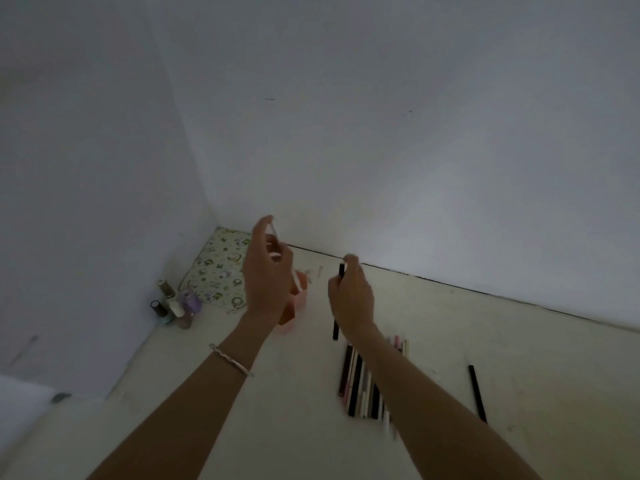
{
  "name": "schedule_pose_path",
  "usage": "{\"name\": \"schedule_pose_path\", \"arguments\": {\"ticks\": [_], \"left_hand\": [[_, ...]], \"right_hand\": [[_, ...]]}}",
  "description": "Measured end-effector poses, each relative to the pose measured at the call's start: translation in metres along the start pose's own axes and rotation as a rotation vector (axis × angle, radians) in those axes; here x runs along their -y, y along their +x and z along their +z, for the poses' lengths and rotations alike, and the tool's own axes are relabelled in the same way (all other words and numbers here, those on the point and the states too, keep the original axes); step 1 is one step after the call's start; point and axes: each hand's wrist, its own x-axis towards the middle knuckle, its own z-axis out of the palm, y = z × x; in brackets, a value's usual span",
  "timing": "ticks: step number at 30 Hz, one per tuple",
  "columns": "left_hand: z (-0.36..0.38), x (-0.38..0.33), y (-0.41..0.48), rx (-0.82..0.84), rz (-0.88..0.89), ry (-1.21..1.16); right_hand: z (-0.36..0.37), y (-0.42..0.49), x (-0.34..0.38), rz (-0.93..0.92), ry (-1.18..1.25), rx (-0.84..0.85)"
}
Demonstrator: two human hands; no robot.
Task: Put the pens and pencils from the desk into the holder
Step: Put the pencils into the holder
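A white pen (pixel 284 258) is pinched in the left hand (pixel 268 282) above the pink holder (pixel 294 303), its lower end at the holder's mouth. Right of the holder, a black pen (pixel 338 303) is gripped upright by the right hand (pixel 353 299). The remaining pens (pixel 363 382) are grouped on the desk (pixel 519 358) nearer than the holder.

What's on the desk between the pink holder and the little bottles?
Only bare desk shows between the holder and bottles, in the head view.

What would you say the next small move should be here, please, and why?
Probably lower the left hand so its white pen drops into the pink holder: the pen already points down at the holder just below. The right hand holds a black pen that can follow.
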Motion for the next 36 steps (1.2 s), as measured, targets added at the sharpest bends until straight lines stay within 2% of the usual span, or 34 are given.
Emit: {"name": "schedule_pose_path", "arguments": {"ticks": [3, 6, 10, 13, 16, 21, 27, 29, 33, 36], "left_hand": [[-0.023, 0.01, 0.022, -0.171, -0.014, 0.019], [-0.037, 0.025, 0.021, -0.153, -0.005, 0.091], [-0.04, 0.044, 0.004, -0.074, 0.043, 0.211], [-0.042, 0.057, -0.003, -0.075, 0.121, 0.409], [-0.048, 0.057, -0.001, -0.134, 0.026, 0.387], [-0.047, 0.042, 0.005, -0.151, 0.033, 0.25], [-0.036, 0.021, 0.004, -0.14, 0.014, 0.146], [-0.032, 0.013, 0.0, -0.117, 0.017, 0.141], [-0.012, 0.001, -0.022, 0.035, 0.062, 0.108], [0.018, 0.002, -0.054, 0.276, 0.067, 0.273]], "right_hand": [[-0.014, 0.022, 0.026, -0.114, 0.181, -0.171], [-0.017, 0.031, 0.05, -0.185, 0.316, -0.243], [-0.011, 0.029, 0.067, -0.243, 0.378, -0.196], [-0.007, 0.026, 0.073, -0.278, 0.415, -0.172], [0.001, 0.02, 0.076, -0.279, 0.441, -0.124], [0.022, 0.006, 0.077, -0.252, 0.356, -0.024], [0.033, -0.003, 0.065, -0.435, 0.029, 0.175], [0.029, -0.006, 0.055, -0.505, -0.028, 0.15], [0.003, 0.001, 0.035, -0.296, 0.085, 0.016], [-0.023, 0.008, 0.012, -0.185, 0.062, -0.009]]}}
